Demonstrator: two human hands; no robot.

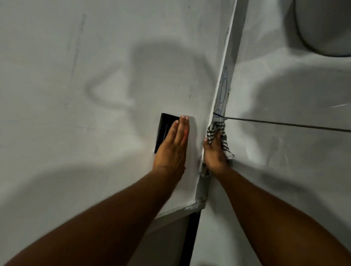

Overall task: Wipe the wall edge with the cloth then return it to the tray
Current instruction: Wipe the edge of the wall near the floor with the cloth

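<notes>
At the wall edge (pixel 222 90), the right hand (pixel 215 154) presses the bunched cloth (pixel 217 129) against it, fingers closed over the fabric. The left hand (pixel 175 143), flat with fingers together, braces beside it, half over a black switch (pixel 163 130). Risks: a loose tail slipping free; the switch being pressed. Tray not visible.

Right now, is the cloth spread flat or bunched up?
Bunched up: the striped cloth is crumpled under the right hand, pressed on the wall edge.
</notes>
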